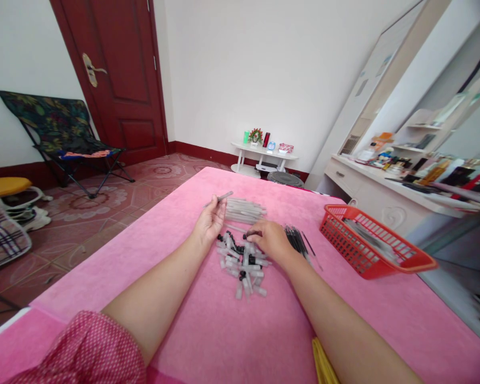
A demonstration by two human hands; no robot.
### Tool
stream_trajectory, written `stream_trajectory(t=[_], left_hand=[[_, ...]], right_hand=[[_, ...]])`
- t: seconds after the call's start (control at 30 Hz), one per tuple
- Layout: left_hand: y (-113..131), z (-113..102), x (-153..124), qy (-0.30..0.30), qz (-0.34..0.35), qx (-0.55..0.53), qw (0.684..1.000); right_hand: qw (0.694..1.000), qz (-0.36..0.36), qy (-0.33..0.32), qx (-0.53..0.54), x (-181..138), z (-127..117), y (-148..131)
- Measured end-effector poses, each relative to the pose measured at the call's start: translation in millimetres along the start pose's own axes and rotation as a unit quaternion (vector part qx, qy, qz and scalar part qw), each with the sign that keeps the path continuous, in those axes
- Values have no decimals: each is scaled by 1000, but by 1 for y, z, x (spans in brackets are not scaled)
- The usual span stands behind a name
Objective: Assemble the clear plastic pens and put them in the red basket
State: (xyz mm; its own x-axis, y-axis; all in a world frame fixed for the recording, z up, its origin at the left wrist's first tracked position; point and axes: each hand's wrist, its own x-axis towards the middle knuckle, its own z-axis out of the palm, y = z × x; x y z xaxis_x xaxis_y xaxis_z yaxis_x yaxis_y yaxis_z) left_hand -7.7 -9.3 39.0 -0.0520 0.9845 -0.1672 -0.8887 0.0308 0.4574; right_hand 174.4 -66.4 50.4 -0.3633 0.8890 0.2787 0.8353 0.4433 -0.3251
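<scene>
My left hand [210, 218] is closed round a clear pen barrel [221, 198] and holds it up just above the pink table cover [152, 250]. My right hand [268, 237] rests palm down on a heap of small clear and black pen caps [244, 264], fingertips pinched at one black piece. A stack of clear pen barrels [246, 209] lies just beyond both hands. A bundle of black refills [298, 240] lies to the right of my right hand.
A red plastic basket [374, 258] holding finished pens sits at the right of the table. A white dresser [384, 186] with bottles stands at the far right. A folding chair [64, 136], a red door [116, 69] and a small white shelf [264, 154] stand behind.
</scene>
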Motion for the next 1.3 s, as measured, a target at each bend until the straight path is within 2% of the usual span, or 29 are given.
stream_trajectory(t=[0.2,0.27,0.33,0.47,0.6,1.3], left_hand=[[-3,-1,1,-20,14,54,998],[-5,-1,0,-34,14,69,997],[-7,-1,-2,-57,18,92,994],[-11,0,-8,-112,19,148,982],[-14,1,-13,-137,15,191,972],[-18,1,-16,-166,27,217,962]], right_hand=[[999,31,-24,-9,0,-3,-8],[999,49,5,22,0,-4,-8],[991,70,63,98,3,-5,-5],[938,89,181,281,9,-13,-2],[907,97,199,357,10,-20,-9],[918,107,209,320,8,-18,-13]])
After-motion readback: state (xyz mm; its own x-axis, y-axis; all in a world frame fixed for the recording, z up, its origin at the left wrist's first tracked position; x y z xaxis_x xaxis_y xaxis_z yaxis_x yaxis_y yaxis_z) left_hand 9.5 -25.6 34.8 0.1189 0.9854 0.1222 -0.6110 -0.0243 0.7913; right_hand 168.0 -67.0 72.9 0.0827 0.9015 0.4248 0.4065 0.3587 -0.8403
